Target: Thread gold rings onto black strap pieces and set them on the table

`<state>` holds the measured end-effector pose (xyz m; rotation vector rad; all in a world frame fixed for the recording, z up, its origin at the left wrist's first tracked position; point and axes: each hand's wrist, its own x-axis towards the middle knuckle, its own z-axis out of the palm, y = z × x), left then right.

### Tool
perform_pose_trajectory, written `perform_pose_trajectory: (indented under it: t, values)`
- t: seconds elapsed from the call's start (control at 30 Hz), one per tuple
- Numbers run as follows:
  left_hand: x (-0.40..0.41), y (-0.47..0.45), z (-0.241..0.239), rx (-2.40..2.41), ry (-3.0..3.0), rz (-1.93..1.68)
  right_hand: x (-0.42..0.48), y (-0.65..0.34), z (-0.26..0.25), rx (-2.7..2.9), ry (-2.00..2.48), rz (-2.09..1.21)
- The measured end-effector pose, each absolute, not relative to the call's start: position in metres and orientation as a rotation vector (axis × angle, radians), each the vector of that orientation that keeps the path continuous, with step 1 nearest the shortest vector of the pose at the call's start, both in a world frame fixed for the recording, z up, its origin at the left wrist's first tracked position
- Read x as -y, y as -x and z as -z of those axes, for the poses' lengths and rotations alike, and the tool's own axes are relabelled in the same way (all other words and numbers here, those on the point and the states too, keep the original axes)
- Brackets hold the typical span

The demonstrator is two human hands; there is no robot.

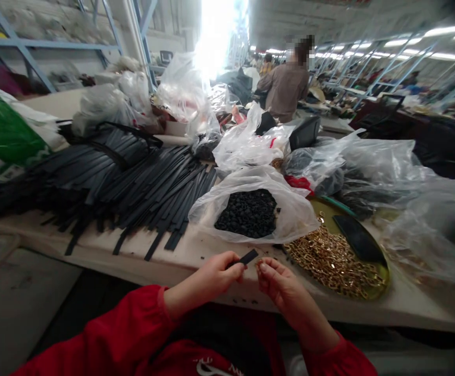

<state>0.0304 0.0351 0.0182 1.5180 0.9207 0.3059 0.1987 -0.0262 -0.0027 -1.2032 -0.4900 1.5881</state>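
Red sleeves (121, 326) show nearest; the left hand (221, 271) pinches a black strip (249, 256), the right hand (277, 282) a small gold bit (259, 263) near its tip. Piled strips (152, 188) lie left, gold buckles (337, 256) right.

Worktable (419, 304): pale-topped, spanning the foreground.
Metal framework (66, 45): light-blue, diagonally braced, upper left.
Wall (180, 26): whitish, beside framework.
Fluorescent tubes (450, 30): lit in rows, upper right.
Glare (221, 36): white, upper centre.
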Motion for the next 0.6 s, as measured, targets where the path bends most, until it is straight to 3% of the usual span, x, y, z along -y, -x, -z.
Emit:
perform_pose_trajectory:
  t: [0.4, 0.6]
  values:
    - [-0.042, -0.012, -0.021, -0.855, -1.137, -0.168, 0.022, -0.163, 0.006, 0.384, 0.925, -1.972]
    - [-0.04, -0.011, -0.017, -0.92, -1.193, -0.207, 0.026, -0.156, 0.003, 0.353, 0.86, -1.975]
